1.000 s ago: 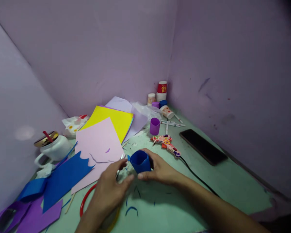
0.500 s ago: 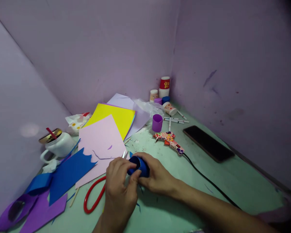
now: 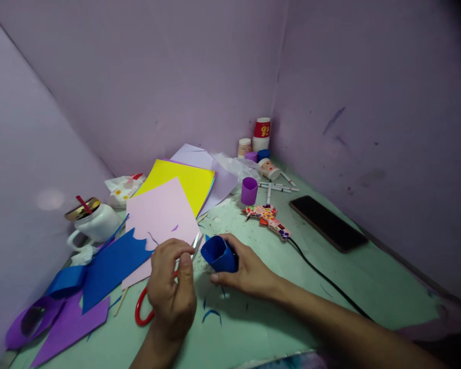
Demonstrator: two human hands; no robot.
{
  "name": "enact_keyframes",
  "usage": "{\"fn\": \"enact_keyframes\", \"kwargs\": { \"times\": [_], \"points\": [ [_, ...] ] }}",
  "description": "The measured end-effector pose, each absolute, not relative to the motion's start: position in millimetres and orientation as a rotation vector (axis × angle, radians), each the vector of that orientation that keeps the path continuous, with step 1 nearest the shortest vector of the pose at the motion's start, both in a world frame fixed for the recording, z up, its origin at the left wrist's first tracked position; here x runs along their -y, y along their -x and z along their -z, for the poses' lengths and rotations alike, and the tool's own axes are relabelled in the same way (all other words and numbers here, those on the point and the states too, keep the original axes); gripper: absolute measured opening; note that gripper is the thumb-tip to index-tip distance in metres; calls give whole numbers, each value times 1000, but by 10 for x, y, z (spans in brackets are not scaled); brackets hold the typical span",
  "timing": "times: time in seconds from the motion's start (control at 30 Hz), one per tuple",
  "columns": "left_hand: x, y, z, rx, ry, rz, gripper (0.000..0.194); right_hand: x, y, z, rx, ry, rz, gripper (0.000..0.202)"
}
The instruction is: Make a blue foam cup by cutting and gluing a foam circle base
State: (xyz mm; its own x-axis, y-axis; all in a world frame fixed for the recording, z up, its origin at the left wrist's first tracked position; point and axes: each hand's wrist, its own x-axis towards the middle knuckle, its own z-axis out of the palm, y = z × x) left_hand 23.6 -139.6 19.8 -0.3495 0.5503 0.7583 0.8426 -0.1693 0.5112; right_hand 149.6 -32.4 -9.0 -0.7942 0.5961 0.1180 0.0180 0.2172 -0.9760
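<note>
My right hand point(image 3: 246, 266) is wrapped round a blue paper cup point(image 3: 219, 254), its open mouth tilted toward me and to the left. Just left of it, my left hand point(image 3: 172, 289) has its thumb and fingers pinched together; whether anything small is between them I cannot make out. Under and behind the left hand are red-handled scissors point(image 3: 141, 309), the blades pointing away and the middle hidden by the hand. Thin blue paper scraps point(image 3: 214, 312) lie on the table between my wrists.
Behind stand a purple cup point(image 3: 249, 191), a flowered glue gun point(image 3: 267, 219) with a black cord, and a phone point(image 3: 328, 223). Pink paper point(image 3: 159, 205), yellow paper point(image 3: 180, 179) and cut blue paper point(image 3: 115, 269) lie left. A white mug point(image 3: 102, 223) stands by the wall.
My left hand has come away from the blue cup's rim and moved left, over the scissors. The right hand still holds the cup, whose mouth now shows more.
</note>
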Motion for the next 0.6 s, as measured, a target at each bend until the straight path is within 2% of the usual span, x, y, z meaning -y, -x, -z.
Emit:
{"fn": "enact_keyframes", "kwargs": {
  "times": [0.2, 0.4, 0.47, 0.6],
  "points": [
    [1384, -236, -202, 1955, 1400, 1617, 15, 240, -1517, 129, 1883, 572, -1786, 61],
    [1383, -154, -280, 2358, 1373, 1341, 13, 203, -1522, 134, 1584, 515, -2135, 65],
    [1400, -88, -359, 2580, 1418, 1065, 15, 186, -1529, 135, 1476, 515, -2197, 64],
    [1440, 14, -462, 2936, 1530, 5, 24, 136, -1529, 162, 1346, 556, -2230, 61]
  ]
}}
